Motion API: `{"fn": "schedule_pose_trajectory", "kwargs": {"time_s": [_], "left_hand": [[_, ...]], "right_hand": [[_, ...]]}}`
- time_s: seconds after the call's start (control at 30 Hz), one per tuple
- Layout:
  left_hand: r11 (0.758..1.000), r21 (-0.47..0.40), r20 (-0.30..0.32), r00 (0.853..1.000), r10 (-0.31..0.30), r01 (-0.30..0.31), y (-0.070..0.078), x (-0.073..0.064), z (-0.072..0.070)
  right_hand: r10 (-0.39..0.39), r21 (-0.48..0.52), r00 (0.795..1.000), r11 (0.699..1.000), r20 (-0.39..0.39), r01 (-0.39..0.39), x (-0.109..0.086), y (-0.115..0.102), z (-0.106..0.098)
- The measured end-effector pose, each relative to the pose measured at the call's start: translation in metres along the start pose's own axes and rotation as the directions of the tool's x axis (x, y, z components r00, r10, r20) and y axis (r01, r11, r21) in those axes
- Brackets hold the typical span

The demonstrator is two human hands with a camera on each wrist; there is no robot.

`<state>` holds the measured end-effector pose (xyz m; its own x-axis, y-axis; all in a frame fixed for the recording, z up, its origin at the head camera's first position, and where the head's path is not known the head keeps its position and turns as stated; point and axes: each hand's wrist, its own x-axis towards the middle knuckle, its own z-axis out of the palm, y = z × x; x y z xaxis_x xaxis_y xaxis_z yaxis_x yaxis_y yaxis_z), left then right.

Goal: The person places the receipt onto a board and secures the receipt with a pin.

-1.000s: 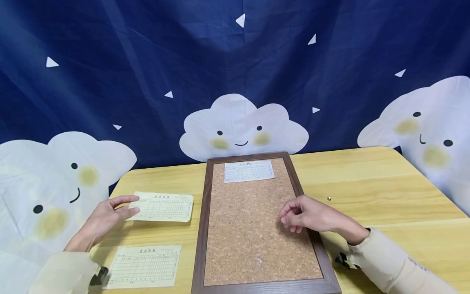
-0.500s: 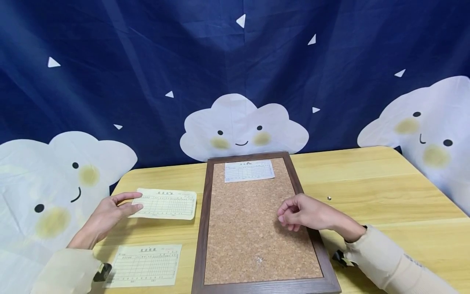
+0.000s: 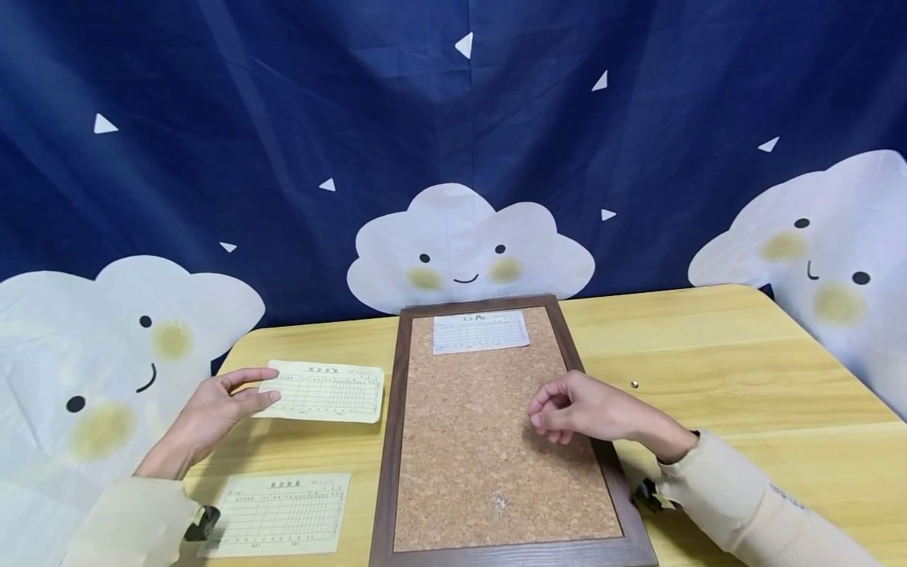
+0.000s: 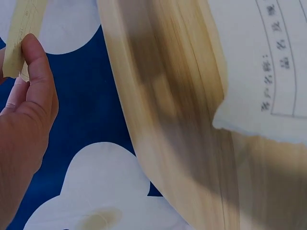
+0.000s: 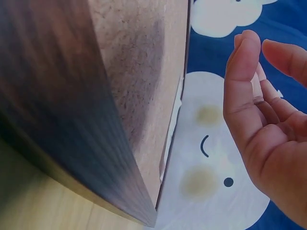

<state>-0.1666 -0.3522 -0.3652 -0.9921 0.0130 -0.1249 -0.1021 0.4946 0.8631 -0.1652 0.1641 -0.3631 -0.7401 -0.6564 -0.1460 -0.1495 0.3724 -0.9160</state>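
My left hand [image 3: 218, 411] pinches the left edge of a pale yellow printed form slip [image 3: 327, 392], which hangs above the table just left of the framed corkboard [image 3: 489, 449]. In the left wrist view, this slip [image 4: 20, 36] is seen nearly edge-on between thumb and fingers. Over the right side of the corkboard hovers my right hand [image 3: 584, 408]. Its fingers are loosely bent, and the right wrist view shows a gap between thumb and forefinger with nothing in it. A whitish form slip [image 3: 482, 335] lies at the top of the cork, with a small dark spot near its upper edge.
Another yellow form slip [image 3: 279, 516] lies on the wooden table [image 3: 694, 346], below the left hand. A small shiny metal piece [image 3: 634, 384] sits right of the board. Behind the table hangs a dark blue curtain [image 3: 298, 110] with clouds.
My left hand has carried the pinched slip slightly right and up, closer to the board's frame. My right hand has shifted a little to the left over the cork.
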Motion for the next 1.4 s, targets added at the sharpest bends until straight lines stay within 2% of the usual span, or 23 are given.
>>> {"fn": "schedule_pose_trajectory", "kwargs": {"time_s": [0.27, 0.83, 1.1, 1.4], "left_hand": [[0.999, -0.025, -0.007, 1.0, 0.022, -0.023, 0.004, 0.002, 0.006], [0.999, -0.016, -0.019, 0.999, 0.037, -0.037, 0.01, 0.002, 0.012], [0.997, -0.065, -0.007, 0.999, 0.049, -0.049, 0.013, 0.002, 0.015], [0.998, -0.039, -0.017, 0.999, 0.051, -0.052, 0.019, 0.002, 0.02]], "right_hand": [[-0.001, 0.001, 1.0, 1.0, 0.003, 0.001, 0.004, -0.002, 0.0], [-0.009, -0.001, 1.0, 1.0, 0.013, 0.009, 0.013, -0.005, 0.002], [-0.014, -0.017, 1.0, 1.0, 0.016, 0.015, 0.018, -0.006, 0.003], [-0.012, -0.028, 1.0, 1.0, 0.019, 0.013, 0.023, -0.011, 0.004]]}}
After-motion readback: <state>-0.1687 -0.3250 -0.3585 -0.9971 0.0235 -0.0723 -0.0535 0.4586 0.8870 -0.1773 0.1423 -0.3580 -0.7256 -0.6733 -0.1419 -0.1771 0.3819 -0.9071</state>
